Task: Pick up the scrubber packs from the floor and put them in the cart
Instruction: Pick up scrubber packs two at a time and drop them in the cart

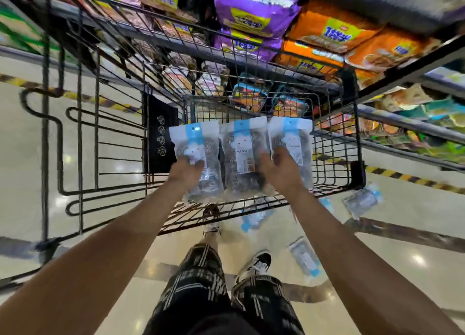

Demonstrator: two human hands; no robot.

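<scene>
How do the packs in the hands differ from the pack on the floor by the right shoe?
The held scrubber packs stand upright, side by side over the cart, gripped by the left hand and right hand; the floor pack lies flat, untouched. Both share blue-and-white headers.

Your arms: both stretched forward, bare | left hand [186, 171]: back up, fingers curled shut in a grip | right hand [279, 168]: back up, fingers curled shut in a grip | hands apart, level
</scene>
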